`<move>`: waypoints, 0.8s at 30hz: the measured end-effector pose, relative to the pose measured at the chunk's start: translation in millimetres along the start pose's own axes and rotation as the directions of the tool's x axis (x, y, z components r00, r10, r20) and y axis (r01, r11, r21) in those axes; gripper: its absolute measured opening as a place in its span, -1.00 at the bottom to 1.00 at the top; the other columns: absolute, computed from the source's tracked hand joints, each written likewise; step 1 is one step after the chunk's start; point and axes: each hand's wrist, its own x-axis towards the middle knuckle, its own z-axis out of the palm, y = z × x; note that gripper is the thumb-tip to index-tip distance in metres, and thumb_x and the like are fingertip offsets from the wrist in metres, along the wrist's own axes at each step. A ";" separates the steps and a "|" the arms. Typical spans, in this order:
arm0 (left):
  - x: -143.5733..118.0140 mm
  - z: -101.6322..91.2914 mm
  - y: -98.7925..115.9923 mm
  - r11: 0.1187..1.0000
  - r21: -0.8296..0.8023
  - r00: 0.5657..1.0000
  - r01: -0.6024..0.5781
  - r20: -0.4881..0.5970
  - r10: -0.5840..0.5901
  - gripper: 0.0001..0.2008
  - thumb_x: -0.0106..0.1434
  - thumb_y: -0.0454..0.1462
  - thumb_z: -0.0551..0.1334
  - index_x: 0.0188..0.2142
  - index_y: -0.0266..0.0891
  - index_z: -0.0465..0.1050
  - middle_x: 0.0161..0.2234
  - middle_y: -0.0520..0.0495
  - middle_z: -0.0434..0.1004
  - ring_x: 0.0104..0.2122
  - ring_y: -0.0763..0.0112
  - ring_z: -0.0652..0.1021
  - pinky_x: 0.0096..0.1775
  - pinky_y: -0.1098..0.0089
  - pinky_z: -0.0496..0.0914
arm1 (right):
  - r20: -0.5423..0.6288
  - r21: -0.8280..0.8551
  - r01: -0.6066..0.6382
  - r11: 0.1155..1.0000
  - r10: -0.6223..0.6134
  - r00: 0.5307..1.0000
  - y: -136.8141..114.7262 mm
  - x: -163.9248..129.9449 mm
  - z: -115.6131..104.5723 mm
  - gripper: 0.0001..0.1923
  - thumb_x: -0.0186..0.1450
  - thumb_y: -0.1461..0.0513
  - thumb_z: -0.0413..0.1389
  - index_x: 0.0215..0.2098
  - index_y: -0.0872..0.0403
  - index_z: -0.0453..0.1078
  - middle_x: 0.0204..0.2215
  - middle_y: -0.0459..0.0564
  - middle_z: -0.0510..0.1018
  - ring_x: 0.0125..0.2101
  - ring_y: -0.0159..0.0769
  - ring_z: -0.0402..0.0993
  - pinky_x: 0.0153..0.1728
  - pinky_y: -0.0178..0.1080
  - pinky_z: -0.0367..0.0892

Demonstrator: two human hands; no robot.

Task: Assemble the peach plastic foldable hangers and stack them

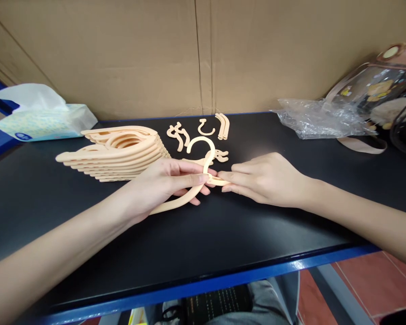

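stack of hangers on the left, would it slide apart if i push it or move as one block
The stack of hangers is already fanned out stepwise, so a push would probably shear it further. The pieces look like thin, smooth plastic on a glossy table, so likely light and slippery. Lying flat, they should not tip or roll.

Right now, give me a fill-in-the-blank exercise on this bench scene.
1. The left hand and right hand together hold a peach plastic ____ with a round hook on top.
2. The stack of hangers lies on the ____ side of the black table.
3. The tissue pack sits at the far ____ corner.
4. The crumpled clear plastic bag lies to the ____ of the loose hanger parts.

Missing words: hanger; left; left; right
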 end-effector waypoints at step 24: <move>1.6 4.1 6.9 0.938 0.314 0.989 -0.145 0.021 0.146 -0.81 0.30 -0.25 0.17 -0.31 -0.20 0.58 -0.37 0.04 0.59 -0.49 0.57 0.51 -0.46 0.59 0.41 | 0.072 0.098 -0.061 0.993 0.054 0.996 -1.4 2.0 -0.8 -0.61 0.45 0.09 -0.16 -0.04 -0.03 0.47 -0.46 -0.12 0.61 -0.60 -0.39 0.38 -0.57 -0.26 -0.14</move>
